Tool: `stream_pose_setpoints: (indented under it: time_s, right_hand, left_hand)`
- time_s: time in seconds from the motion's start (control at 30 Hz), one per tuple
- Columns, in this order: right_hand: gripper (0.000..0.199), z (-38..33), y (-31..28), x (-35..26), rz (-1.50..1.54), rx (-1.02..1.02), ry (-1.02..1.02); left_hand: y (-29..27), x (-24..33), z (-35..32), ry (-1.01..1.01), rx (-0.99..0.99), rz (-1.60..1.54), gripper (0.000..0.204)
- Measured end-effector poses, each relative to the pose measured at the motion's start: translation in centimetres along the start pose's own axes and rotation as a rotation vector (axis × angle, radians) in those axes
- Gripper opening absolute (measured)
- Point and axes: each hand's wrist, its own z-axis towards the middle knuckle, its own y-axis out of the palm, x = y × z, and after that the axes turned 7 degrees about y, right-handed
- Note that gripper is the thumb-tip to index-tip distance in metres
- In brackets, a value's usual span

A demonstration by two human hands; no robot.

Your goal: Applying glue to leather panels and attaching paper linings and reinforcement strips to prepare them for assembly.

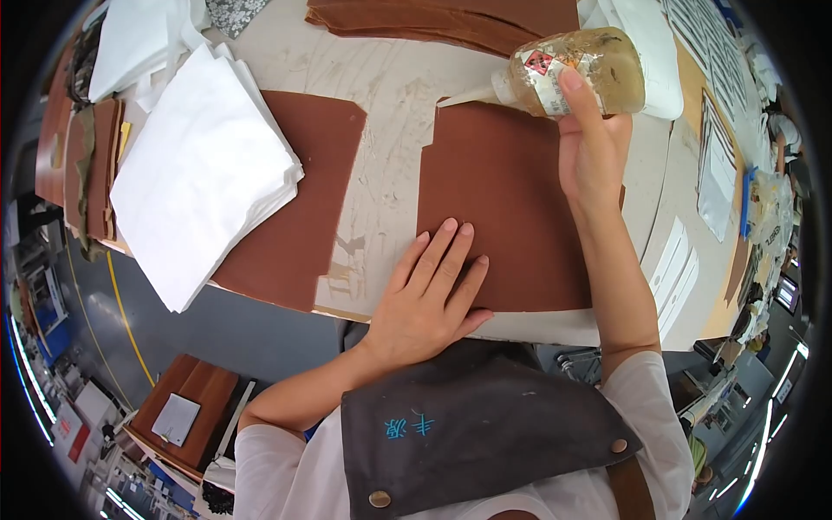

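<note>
At far-left corner of right brown sheet (511, 208) — right grip (594, 143) wrapped round bottle (620, 65), nozzle (471, 95) low; left grip (425, 290) flat, holding nothing. Best: steady squeeze, sheet pinned.

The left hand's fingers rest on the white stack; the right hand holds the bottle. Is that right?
Not the white stack: in the head view, the left hand has its fingers on a brown sheet. The right hand holds the bottle.

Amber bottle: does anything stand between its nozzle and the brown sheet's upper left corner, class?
Nothing visible does. The nozzle points at that corner of the brown sheet; the left hand lies well away, at the lower left.
</note>
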Motion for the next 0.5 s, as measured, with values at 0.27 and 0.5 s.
stream_pose_setpoints:
  time_s: [0.27,0.5]
  right_hand:
    - [0.032,-1.2,0.1,-0.2,0.006,-0.016,0.058]
    - [0.038,-0.5,-0.4,-0.1,0.009,-0.007,0.043]
  left_hand:
    - [0.0,0.0,-0.1,-0.007,0.0,0.003,0.056]
    - [-0.1,0.1,0.0,-0.009,0.004,-0.013,0.055]
